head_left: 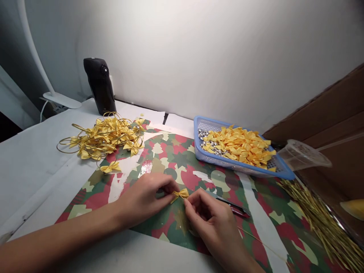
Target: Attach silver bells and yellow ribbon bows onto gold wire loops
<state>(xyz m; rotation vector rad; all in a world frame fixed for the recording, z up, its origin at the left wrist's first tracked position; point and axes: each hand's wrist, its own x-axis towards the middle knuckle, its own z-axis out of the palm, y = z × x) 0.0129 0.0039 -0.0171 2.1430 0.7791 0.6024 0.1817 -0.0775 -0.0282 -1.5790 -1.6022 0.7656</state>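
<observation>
Between thumb and fingers of my left hand [152, 193] is a small yellow ribbon bow [182, 193], held just above the patterned sheet. My right hand [213, 220] is pinched shut close by on the right, its fingertips on a thin gold cord at the bow's middle. A long thin strand [256, 239] runs out from behind the right hand toward the lower right. Under and beside that hand lies a dark cutting tool with red on it [239, 210], partly hidden. Both hands are over the red, green and cream patterned sheet [182, 159].
On the left is a pile of yellow bows with gold loops [110, 136], a black bottle [99, 87] behind it. A blue basket [241, 167] holds yellow bows and silver beads. At right are a clear plastic cup [304, 155], a bundle of gold strands [321, 223] and cardboard [321, 106].
</observation>
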